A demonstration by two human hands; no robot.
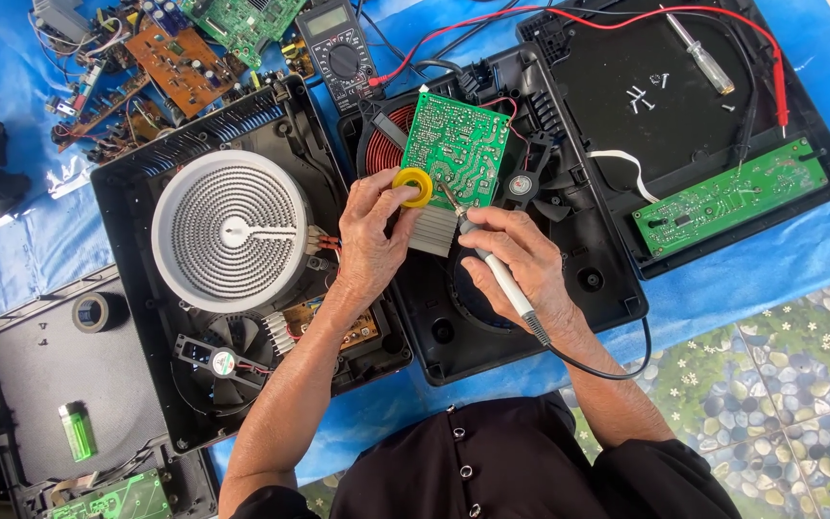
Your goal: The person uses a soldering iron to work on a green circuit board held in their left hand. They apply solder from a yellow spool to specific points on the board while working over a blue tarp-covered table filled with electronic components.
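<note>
Both hands meet over the open black cooker base (492, 317): the right hand (521, 264) grips a soldering iron (497, 274), tip on the green circuit board (458, 144), while the left hand (372, 235) pinches a yellow solder spool (413, 186) at the board's lower-left edge.

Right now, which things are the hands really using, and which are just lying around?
In use:
left hand steadying the green circuit board and yellow ring part
right hand holding the soldering iron

Lying about:
multimeter
screwdriver
green lighter
tape roll
round white heating coil
</note>
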